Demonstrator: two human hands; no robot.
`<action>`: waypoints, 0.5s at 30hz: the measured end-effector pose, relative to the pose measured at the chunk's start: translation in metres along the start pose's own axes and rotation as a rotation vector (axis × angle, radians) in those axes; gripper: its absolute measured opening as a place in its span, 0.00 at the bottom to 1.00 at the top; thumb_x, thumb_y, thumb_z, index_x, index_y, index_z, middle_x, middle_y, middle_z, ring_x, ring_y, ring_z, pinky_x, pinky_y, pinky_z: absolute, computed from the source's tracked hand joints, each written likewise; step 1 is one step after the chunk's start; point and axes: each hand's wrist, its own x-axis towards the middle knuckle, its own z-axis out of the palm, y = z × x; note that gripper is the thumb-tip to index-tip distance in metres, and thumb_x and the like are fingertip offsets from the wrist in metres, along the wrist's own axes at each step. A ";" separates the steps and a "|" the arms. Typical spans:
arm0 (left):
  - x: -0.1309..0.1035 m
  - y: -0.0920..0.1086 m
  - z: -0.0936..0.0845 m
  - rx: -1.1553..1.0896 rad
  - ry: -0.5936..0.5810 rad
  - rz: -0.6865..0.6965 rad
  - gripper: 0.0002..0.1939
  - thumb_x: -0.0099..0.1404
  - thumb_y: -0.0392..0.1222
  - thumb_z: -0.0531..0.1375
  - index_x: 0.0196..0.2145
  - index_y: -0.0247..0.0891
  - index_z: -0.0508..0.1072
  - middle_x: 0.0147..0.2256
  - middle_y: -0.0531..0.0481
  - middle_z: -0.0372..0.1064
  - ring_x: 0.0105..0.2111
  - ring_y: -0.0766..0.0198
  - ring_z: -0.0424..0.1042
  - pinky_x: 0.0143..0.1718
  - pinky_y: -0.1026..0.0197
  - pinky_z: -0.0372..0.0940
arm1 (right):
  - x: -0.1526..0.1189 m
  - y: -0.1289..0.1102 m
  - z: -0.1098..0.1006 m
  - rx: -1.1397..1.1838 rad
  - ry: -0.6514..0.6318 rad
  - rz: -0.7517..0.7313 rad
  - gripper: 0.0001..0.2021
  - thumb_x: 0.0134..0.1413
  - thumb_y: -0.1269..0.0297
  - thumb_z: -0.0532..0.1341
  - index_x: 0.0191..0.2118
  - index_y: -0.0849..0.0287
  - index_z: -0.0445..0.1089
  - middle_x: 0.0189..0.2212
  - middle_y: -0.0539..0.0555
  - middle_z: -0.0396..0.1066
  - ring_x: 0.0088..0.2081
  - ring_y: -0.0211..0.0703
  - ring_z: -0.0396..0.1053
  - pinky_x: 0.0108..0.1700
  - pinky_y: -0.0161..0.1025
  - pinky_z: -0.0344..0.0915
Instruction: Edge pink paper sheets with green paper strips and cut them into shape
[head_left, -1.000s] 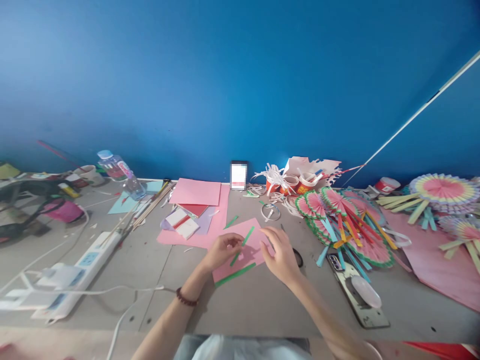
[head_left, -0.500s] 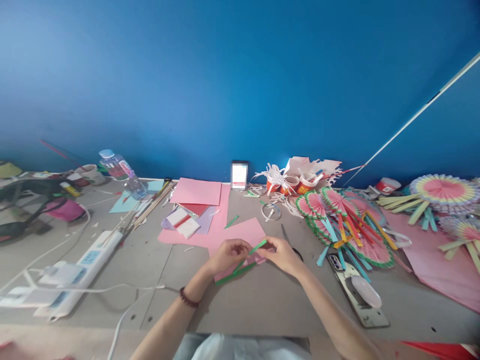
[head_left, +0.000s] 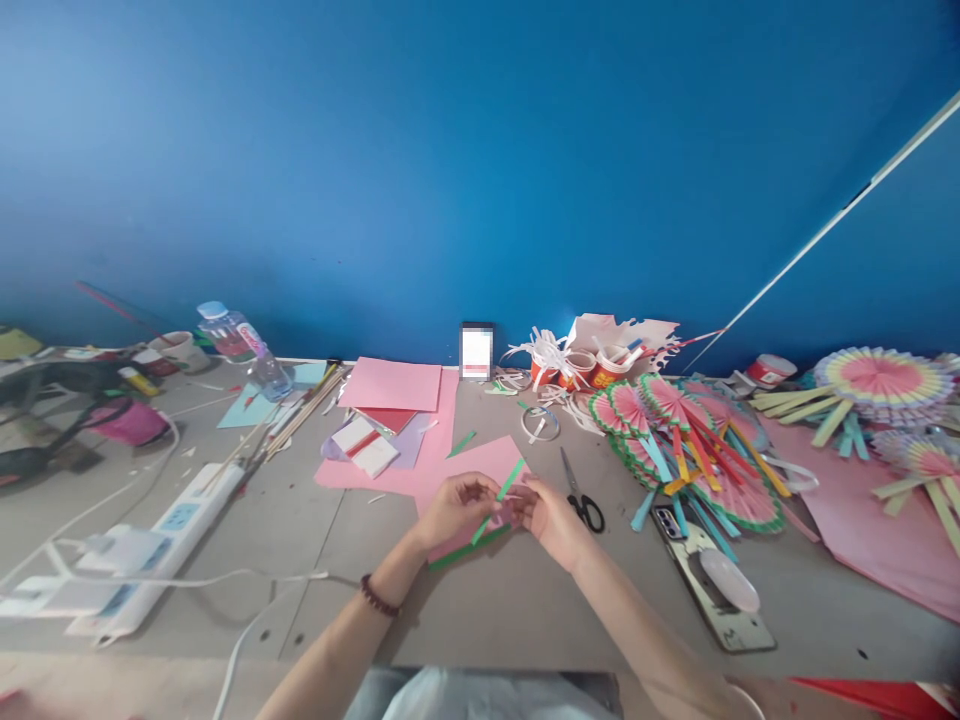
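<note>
My left hand (head_left: 461, 515) pinches a narrow green paper strip (head_left: 511, 479) between thumb and fingertips. The strip slants up to the right, its lower end showing below the fingers. Close to the strip's right side is my right hand (head_left: 556, 520), fingers loosely curled and apart, holding nothing that I can see. Under both hands lies a pink paper sheet (head_left: 499, 455), with another green strip (head_left: 469, 550) along its lower edge. Black-handled scissors (head_left: 586, 508) rest just right of my right hand.
Pleated paper fans (head_left: 679, 405) and a phone (head_left: 724, 590) with a white oval case on it lie to the right. On the left are a power strip (head_left: 176, 525), cables, wooden sticks (head_left: 300, 415) and a bottle (head_left: 262, 365). Paper cups (head_left: 611, 368) stand along the wall.
My right hand has let go of the green strip's upper end and drawn down slightly, its fingers loosening. The strip now points more steeply upward in my left hand. More of the scissors shows.
</note>
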 end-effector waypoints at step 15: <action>0.000 -0.004 -0.005 0.238 -0.054 0.048 0.12 0.62 0.47 0.59 0.36 0.34 0.73 0.35 0.45 0.73 0.35 0.62 0.71 0.39 0.60 0.65 | 0.001 -0.007 -0.004 -0.220 -0.198 -0.165 0.15 0.40 0.52 0.70 0.29 0.58 0.72 0.31 0.51 0.71 0.35 0.40 0.65 0.39 0.38 0.59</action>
